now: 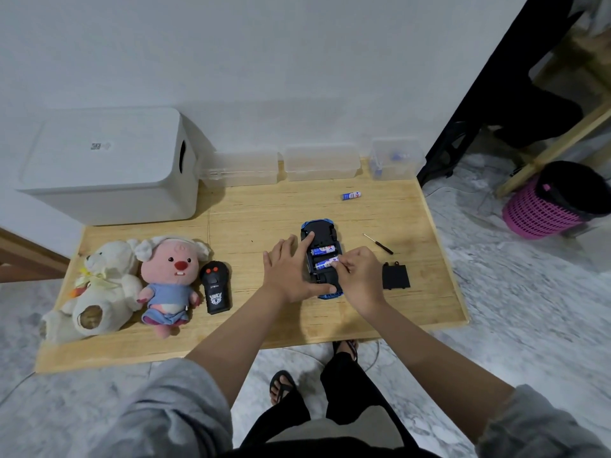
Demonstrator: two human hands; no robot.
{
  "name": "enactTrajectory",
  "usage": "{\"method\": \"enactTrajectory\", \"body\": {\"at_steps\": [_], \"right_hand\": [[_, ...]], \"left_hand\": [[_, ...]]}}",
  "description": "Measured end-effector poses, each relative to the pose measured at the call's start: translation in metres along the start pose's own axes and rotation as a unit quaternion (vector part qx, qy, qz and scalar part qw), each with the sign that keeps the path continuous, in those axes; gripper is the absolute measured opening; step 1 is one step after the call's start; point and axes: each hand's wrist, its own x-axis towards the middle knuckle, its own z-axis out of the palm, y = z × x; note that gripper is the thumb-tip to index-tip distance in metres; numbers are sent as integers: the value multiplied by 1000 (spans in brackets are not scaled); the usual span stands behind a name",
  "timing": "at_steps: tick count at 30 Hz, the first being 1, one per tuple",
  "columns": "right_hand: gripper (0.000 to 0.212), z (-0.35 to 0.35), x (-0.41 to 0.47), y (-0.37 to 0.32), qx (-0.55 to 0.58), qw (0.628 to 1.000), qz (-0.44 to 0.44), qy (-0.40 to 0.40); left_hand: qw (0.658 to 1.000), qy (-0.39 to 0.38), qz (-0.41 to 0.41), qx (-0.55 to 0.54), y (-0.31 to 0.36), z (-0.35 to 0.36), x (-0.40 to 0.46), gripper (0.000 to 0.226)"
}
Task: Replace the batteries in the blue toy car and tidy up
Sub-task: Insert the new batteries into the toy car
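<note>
The blue toy car (320,226) lies upside down on the wooden table (264,206), its battery bay uncovered. One battery (323,250) sits in the far slot. A second battery (324,263) lies in the near slot, pinched at its right end by my right hand (358,276). My left hand (292,271) holds the car from the left, index finger on the far end and thumb across the near end. The black battery cover (395,276) lies to the right of the car. A small screwdriver (378,243) and a loose battery (351,195) lie further back.
A black remote (215,287) and two plush toys (132,282) lie at the left. A white storage box (109,163) and three clear plastic boxes (322,161) line the back wall. A pink basket (552,203) stands on the floor at the right.
</note>
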Motion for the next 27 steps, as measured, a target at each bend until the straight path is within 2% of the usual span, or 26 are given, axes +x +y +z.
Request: {"method": "enactTrajectory", "body": {"at_steps": [8,14,17,20,22,25,27], "right_hand": [[11,4,0,6,-43,998,-37,-26],[29,12,-5,11,-157,978,-128,-49],[26,5,-6,13,-160,973,-158,-54],[19,-6,2,14,-117,974,-179,-71],[25,-15,20,15,-70,982,-166,-54],[27,-19,61,17,-51,987,-152,18],[19,-15,93,19,-88,990,-109,-7]], "left_hand": [[1000,-4,0,-1,1,0,1,119],[1000,0,0,-11,3,-1,-1,113],[1000,-2,1,-2,2,-1,0,115],[1000,0,3,0,1,-1,0,119],[1000,2,3,-5,1,0,0,122],[1000,2,-3,-9,1,-1,-1,123],[1000,-5,-5,-8,1,-1,-1,123]]}}
